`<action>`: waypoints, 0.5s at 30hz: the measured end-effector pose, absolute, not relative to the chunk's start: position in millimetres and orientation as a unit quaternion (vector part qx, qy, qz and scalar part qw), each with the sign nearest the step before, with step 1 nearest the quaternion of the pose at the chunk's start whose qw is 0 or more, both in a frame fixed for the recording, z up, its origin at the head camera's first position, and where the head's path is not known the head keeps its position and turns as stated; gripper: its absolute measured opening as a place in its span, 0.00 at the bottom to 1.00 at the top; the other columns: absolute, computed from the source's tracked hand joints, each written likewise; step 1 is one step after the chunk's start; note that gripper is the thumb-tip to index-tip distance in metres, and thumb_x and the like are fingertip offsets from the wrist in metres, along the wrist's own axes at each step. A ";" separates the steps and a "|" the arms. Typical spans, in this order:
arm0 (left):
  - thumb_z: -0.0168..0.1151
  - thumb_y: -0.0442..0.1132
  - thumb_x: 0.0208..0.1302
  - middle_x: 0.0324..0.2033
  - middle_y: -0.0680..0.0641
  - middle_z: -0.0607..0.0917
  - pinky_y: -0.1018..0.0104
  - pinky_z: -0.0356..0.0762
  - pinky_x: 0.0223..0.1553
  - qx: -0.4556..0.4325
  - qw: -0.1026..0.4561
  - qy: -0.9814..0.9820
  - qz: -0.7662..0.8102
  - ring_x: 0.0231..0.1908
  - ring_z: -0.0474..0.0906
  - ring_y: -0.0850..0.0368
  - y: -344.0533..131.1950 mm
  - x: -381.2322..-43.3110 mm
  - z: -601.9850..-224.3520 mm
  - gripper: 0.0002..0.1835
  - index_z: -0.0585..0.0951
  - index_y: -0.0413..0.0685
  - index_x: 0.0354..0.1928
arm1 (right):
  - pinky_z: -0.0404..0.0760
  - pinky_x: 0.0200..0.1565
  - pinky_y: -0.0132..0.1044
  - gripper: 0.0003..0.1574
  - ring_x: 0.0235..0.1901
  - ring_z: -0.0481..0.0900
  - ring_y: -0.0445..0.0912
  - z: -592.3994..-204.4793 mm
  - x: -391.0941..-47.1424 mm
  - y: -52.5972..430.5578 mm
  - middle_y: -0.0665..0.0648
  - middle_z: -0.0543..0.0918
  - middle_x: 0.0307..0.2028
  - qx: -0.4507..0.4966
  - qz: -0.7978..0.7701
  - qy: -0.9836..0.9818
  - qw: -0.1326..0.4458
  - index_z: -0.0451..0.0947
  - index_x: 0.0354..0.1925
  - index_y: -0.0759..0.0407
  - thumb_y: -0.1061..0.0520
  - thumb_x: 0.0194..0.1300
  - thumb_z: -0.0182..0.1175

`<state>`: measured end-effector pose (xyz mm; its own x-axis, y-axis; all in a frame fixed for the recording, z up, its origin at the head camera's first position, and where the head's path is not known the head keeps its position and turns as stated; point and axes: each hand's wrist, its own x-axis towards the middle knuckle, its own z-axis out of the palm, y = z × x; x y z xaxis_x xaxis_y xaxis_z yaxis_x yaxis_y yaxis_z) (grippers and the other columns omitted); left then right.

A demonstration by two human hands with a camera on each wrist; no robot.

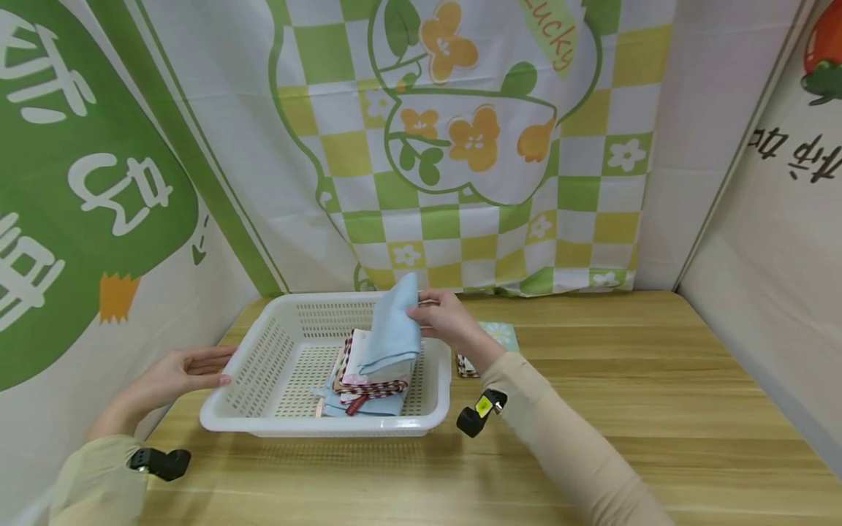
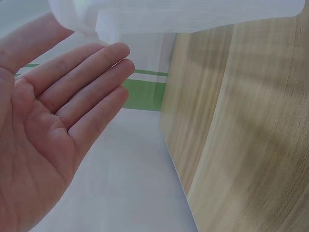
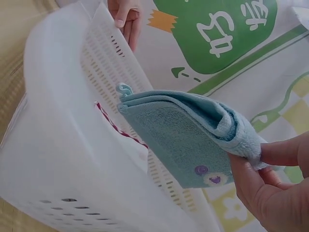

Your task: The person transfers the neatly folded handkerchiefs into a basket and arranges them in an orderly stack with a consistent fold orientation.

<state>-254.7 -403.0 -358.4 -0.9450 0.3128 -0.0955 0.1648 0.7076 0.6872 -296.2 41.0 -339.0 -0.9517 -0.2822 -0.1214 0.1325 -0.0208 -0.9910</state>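
Note:
A folded light blue towel (image 1: 395, 325) is pinched at one edge between the thumb and fingers of my right hand (image 1: 447, 319). In the right wrist view the towel (image 3: 169, 130) shows its folded layers and small purple and white flowers. It hangs over a white plastic basket (image 1: 342, 427) with slotted walls. Under it in the basket lie a folded white cloth with a dark red checked edge (image 1: 371, 385) and another light blue cloth (image 1: 381, 406). My left hand (image 1: 172, 376) is at the basket's left end, its fingers straight along the outer wall.
Right of the basket, partly behind my right forearm, a folded green cloth with a white flower (image 1: 501, 334) lies on the wooden table (image 1: 625, 365). Printed fabric walls (image 1: 480, 248) stand at the back and both sides.

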 end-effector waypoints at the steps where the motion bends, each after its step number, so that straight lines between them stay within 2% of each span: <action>1: 0.62 0.47 0.63 0.60 0.32 0.74 0.77 0.75 0.44 0.130 0.103 0.919 0.358 0.46 0.73 0.80 -403.1 -254.9 -358.5 0.35 0.65 0.36 0.67 | 0.80 0.51 0.43 0.24 0.46 0.79 0.50 -339.2 -296.2 40.0 0.66 0.75 0.53 -0.054 -0.713 0.684 0.146 0.66 0.60 0.69 0.64 0.67 0.55; 10: 0.63 0.45 0.63 0.59 0.31 0.74 0.77 0.76 0.45 0.140 0.091 0.921 0.353 0.46 0.73 0.81 -400.7 -254.4 -358.1 0.35 0.65 0.33 0.66 | 0.78 0.55 0.45 0.26 0.55 0.77 0.56 -339.7 -299.1 31.4 0.68 0.73 0.58 -0.047 -0.727 0.664 0.169 0.64 0.62 0.69 0.65 0.67 0.54; 15: 0.63 0.44 0.63 0.58 0.31 0.74 0.77 0.76 0.45 0.138 0.091 0.919 0.358 0.46 0.74 0.80 -399.6 -254.1 -357.3 0.35 0.65 0.32 0.66 | 0.78 0.55 0.45 0.25 0.51 0.79 0.53 -339.8 -301.4 27.1 0.69 0.75 0.56 -0.054 -0.733 0.656 0.175 0.65 0.61 0.70 0.66 0.68 0.53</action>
